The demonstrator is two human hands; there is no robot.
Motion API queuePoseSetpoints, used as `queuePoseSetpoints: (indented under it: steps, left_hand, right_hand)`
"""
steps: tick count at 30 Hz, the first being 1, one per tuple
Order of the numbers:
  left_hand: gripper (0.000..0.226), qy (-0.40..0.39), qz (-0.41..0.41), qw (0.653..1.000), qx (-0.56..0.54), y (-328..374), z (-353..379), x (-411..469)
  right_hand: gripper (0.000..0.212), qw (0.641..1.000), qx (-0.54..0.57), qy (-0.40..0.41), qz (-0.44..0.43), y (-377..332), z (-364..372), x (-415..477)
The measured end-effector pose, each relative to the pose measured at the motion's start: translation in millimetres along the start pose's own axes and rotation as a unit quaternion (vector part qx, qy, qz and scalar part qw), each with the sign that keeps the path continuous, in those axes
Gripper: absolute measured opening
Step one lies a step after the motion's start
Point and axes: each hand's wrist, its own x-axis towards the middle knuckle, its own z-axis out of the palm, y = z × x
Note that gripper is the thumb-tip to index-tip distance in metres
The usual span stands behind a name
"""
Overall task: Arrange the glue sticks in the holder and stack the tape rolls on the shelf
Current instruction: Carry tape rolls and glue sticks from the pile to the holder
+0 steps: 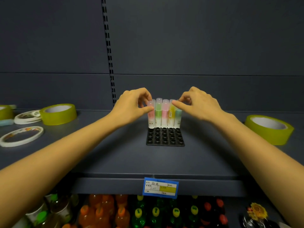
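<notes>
A black holder (165,138) with rows of round sockets sits mid-shelf. Several glue sticks (165,115) stand upright in its back row, with pink, green, yellow and teal bodies under frosted caps. My left hand (131,106) pinches the leftmost pink stick (151,116) near its cap. My right hand (199,104) pinches the caps of the yellow and teal sticks (178,116) at the right end. Green tape rolls lie flat at the left (58,114) and at the right (269,129).
Two thin white tape rings (21,136) (27,117) lie at the left, with another green roll (5,112) at the frame edge. A blue price tag (160,188) hangs on the dark shelf's front lip (115,185). Coloured drink bottles (121,213) fill the shelf below.
</notes>
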Motion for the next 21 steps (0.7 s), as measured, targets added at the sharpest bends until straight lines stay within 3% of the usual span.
queuePoseSetpoints:
  steps: [2, 10, 17, 21]
  left_hand:
    - [0.02, -0.003, 0.0, 1.0, 0.006, -1, 5, -1]
    - [0.02, -0.011, -0.03, 0.998, 0.059, -2, 10, 0]
    - [0.027, -0.037, -0.03, 0.992, 0.113, 3, 13, 0]
    - [0.045, -0.134, -0.032, 0.985, 0.104, 1, -3, -16]
  right_hand:
    - [0.049, 1.0, 0.016, -0.017, 0.005, 2, -2, -1]
    - [0.035, 0.993, 0.084, 0.073, -0.036, -3, -12, -10]
    - [0.022, 0.993, 0.081, 0.045, -0.077, -24, -13, -6]
    - [0.018, 0.99, 0.084, 0.036, -0.105, -50, -10, 3]
